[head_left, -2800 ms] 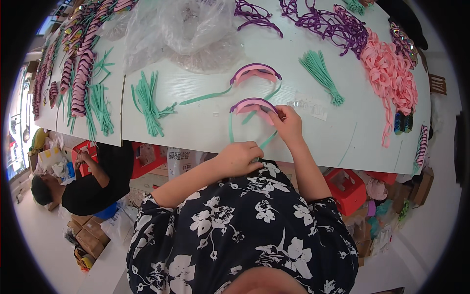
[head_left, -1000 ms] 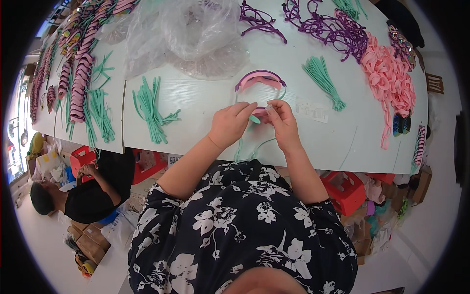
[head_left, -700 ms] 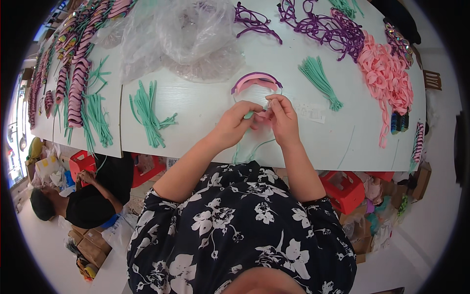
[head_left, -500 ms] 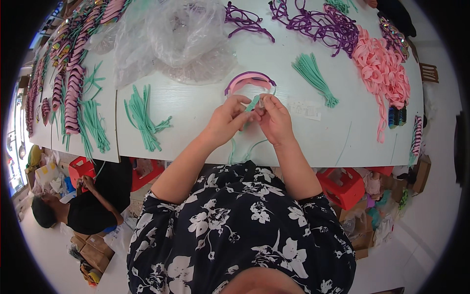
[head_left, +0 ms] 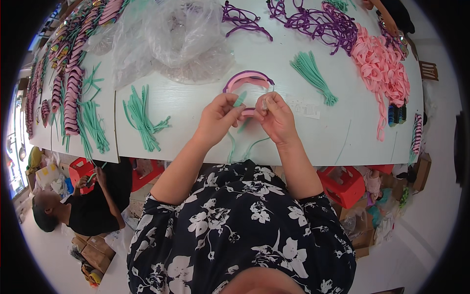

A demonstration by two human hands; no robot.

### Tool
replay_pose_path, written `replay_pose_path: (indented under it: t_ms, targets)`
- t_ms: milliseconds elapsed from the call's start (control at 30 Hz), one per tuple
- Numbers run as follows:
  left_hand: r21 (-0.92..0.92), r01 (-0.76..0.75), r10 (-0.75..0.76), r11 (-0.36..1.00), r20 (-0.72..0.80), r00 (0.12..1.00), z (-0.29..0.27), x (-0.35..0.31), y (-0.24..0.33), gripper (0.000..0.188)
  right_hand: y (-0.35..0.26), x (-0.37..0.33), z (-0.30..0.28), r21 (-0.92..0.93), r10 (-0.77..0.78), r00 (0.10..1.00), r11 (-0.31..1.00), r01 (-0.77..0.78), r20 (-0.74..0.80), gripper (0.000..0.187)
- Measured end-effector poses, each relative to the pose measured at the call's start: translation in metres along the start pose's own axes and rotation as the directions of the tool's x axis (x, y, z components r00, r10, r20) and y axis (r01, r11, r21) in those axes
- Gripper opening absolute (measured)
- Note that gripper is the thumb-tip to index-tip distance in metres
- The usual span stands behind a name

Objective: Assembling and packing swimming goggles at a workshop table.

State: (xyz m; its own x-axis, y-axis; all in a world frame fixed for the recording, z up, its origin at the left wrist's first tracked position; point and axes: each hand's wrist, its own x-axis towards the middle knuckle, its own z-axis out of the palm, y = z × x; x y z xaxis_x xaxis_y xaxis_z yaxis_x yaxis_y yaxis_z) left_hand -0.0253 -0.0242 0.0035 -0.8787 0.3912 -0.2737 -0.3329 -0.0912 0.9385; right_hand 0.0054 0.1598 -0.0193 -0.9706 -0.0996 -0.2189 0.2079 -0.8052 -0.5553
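Note:
My left hand (head_left: 218, 117) pinches a mint-green strap (head_left: 240, 99), whose end sticks up past the fingertips. Closed too, my right hand (head_left: 278, 117) grips a small pale piece (head_left: 265, 104) between thumb and fingers; its kind is too small to make out. Just beyond both hands, a curved purple-and-pink goggle frame (head_left: 249, 76) lies on the white table (head_left: 191, 122). A lower pink-and-purple part (head_left: 248, 112) shows between the hands, partly hidden by fingers. Thin green strap ends (head_left: 250, 149) trail toward the table's near edge.
Green strap bundles (head_left: 143, 120) (head_left: 313, 78) lie on both sides. Clear plastic bags (head_left: 181, 44) sit behind left, purple frames (head_left: 318, 27) and pink straps (head_left: 382, 68) behind right. Stacked goggles (head_left: 72, 98) fill the left table. Another person (head_left: 88, 203) sits at lower left, near a red stool (head_left: 81, 168).
My hands have moved slightly apart. The green strap end has shifted left with my left hand, uncovering the pink-and-purple part between them. At the far right, another person's arm has come into view.

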Motion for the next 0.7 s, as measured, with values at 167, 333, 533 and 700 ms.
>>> replay_pose_path:
  t_ms: [167,333,533,700]
  targets:
    - [0.093,-0.183,0.193,0.979,-0.120,0.974,-0.029,-0.012,-0.002,0.023,-0.001,-0.005,-0.008,-0.032,-0.008,1.000,0.999,0.007,-0.027,0.005]
    - [0.624,-0.311,0.471,0.717,-0.103,0.876,-0.048,-0.023,-0.012,0.019,0.003,-0.008,-0.011,-0.058,0.010,0.999,0.998,-0.012,-0.037,0.004]
    - [0.699,-0.408,0.574,0.587,-0.003,0.819,-0.045,-0.039,-0.028,0.023,0.007,-0.007,-0.013,-0.084,0.041,0.996,0.995,-0.047,-0.078,0.005]
    - [0.745,-0.538,0.596,0.395,0.239,0.767,-0.037,-0.044,-0.039,0.025,0.009,-0.005,-0.016,-0.098,0.057,0.995,0.993,-0.065,-0.083,0.005]
